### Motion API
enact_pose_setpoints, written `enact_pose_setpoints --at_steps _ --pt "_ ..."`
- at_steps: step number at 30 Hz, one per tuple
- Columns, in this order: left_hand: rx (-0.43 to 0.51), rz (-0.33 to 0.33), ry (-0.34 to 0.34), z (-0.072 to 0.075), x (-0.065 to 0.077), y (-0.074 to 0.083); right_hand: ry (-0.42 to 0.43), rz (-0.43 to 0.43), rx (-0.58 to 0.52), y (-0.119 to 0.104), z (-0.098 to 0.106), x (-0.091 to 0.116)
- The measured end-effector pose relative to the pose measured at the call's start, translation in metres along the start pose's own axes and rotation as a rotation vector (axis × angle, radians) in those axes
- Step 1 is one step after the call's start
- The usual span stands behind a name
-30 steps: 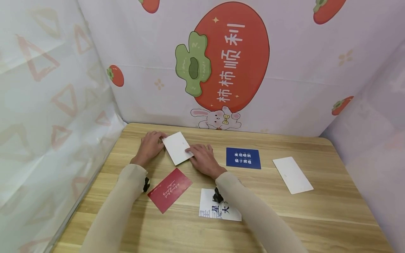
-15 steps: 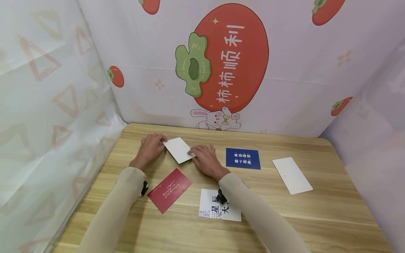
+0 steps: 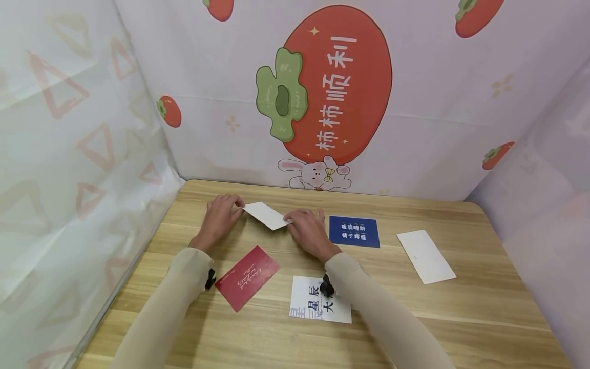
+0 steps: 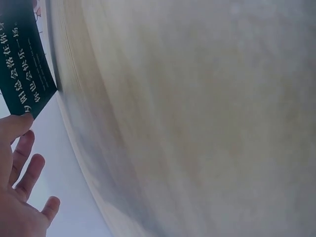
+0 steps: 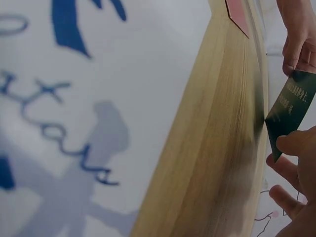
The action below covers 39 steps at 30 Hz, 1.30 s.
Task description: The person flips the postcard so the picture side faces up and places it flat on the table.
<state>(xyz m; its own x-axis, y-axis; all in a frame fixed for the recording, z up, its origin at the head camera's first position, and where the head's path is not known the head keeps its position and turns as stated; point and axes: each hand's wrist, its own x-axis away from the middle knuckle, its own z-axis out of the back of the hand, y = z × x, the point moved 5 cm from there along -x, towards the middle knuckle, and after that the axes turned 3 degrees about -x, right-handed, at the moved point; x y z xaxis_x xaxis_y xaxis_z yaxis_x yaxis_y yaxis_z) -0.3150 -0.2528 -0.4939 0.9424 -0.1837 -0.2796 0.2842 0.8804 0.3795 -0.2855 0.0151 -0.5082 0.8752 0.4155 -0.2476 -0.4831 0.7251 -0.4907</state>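
A card (image 3: pixel 267 215) is held tilted above the far left of the table, its white side facing the head camera. My left hand (image 3: pixel 218 219) pinches its left corner and my right hand (image 3: pixel 311 233) pinches its right corner. Both wrist views show the dark green underside of the card (image 4: pixel 28 64) with light Chinese characters; in the right wrist view the same green card (image 5: pixel 292 109) lies between the two hands. Nearer to me, a red card (image 3: pixel 248 278) with white script rests on the wood. My right wrist passes over a white card (image 3: pixel 301 297) with blue characters.
Right of my right hand lies a blue card (image 3: pixel 354 231) with white characters. Farther right is a white card (image 3: pixel 426 256), blank side up except for a small mark. The wooden table (image 3: pixel 488 318) meets a printed backdrop (image 3: pixel 428 154) behind and cloth walls at the sides.
The card's near edge has risen and it now looks flatter and narrower from the head camera. My right hand has shifted slightly right with it; the left hand has barely moved.
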Motion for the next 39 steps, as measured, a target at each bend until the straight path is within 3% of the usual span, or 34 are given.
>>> enact_pose_setpoints --at_steps 8,16,26,39 --pt "0.005 -0.052 0.088 0.006 0.003 0.007 0.029 -0.032 -0.015 0.004 0.003 0.001" --pt "0.039 -0.073 0.129 0.009 0.005 0.013 0.061 -0.048 -0.071 0.007 0.005 0.004" --pt "0.037 -0.103 0.147 0.014 0.007 0.020 0.073 -0.068 -0.105 0.011 0.009 0.007" --pt "0.059 -0.095 0.093 0.014 0.006 0.026 0.091 -0.087 -0.130 0.014 0.011 0.010"
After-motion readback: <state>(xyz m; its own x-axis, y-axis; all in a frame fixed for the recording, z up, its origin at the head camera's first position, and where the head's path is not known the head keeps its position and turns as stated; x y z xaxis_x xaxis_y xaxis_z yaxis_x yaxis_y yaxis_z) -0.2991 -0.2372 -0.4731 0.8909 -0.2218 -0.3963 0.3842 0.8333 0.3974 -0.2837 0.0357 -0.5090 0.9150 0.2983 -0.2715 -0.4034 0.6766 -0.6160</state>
